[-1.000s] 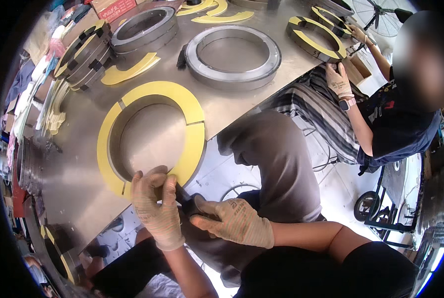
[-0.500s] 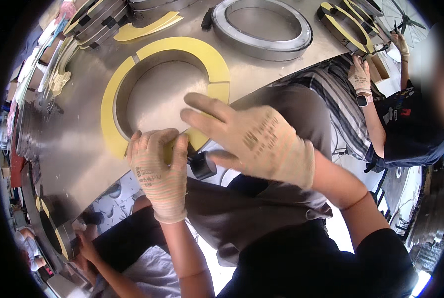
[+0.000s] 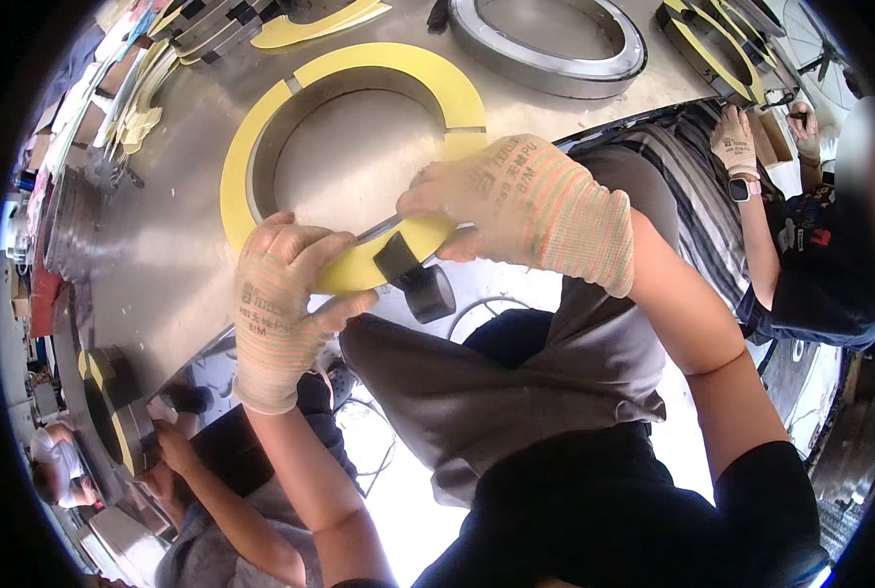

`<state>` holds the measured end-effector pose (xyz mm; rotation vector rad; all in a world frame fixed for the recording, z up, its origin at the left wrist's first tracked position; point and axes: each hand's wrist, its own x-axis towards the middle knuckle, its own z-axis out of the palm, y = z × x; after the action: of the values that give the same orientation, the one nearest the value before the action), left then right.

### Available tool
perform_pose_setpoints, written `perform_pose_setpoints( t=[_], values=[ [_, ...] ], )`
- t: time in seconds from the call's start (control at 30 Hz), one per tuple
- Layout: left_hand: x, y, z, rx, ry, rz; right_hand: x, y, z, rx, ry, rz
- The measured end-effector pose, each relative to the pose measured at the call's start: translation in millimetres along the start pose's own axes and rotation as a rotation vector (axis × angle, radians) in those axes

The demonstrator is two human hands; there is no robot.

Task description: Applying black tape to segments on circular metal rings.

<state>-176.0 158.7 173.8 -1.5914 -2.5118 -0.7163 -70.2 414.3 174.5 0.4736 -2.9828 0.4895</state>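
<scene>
In the head view, your left hand (image 3: pixel 286 304) and right hand (image 3: pixel 535 201) grasp the yellow-faced ring (image 3: pixel 388 64), upper centre-left, astride the black strip (image 3: pixel 394 258), likely steadying the rim where the tape roll (image 3: pixel 430 294) hangs.

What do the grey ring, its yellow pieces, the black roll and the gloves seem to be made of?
Grey ring: probably metal, dull and smooth-walled.
Yellow pieces: perhaps card or plastic, matte, with clean edges.
Black roll: likely plastic tape, its side faintly shiny.
Gloves: apparently knitted fabric, matte, showing fine ribbed stripes.
</scene>
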Motion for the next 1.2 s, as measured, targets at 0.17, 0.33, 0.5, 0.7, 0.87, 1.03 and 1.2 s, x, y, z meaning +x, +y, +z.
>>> perform_pose_setpoints(
  t=[0.17, 0.33, 0.5, 0.7, 0.87, 1.03, 1.2],
  values=[
    [-3.2, 17.3, 8.7, -0.037, -0.041, -0.031, -19.4, 11.1, -3.1, 0.064, 0.110, -0.101],
    [8.0, 37.0, 4.4, -0.042, -0.002, -0.059, -15.7, 16.9, -6.6, 0.041, 0.061, -0.104],
    [20.9, 59.6, 27.1, 0.030, 0.079, -0.204, -9.2, 16.6, -10.3, 0.069, 0.027, -0.104],
    [16.2, 58.3, 35.9, 0.011, 0.111, -0.337, -16.6, 16.4, -8.1, 0.062, 0.123, -0.137],
    [6.3, 76.0, 20.5, 0.045, 0.140, -0.282, -18.3, 21.3, -2.9, 0.074, 0.200, -0.200],
    [-3.7, 71.9, 16.0, 0.122, -0.034, -0.122, -18.8, 21.2, -0.2, 0.127, 0.252, -0.201],
    [-15.9, 62.2, 31.0, 0.039, 0.045, -0.077, -25.0, 17.0, -3.1, 0.055, 0.256, -0.189]
  ],
)
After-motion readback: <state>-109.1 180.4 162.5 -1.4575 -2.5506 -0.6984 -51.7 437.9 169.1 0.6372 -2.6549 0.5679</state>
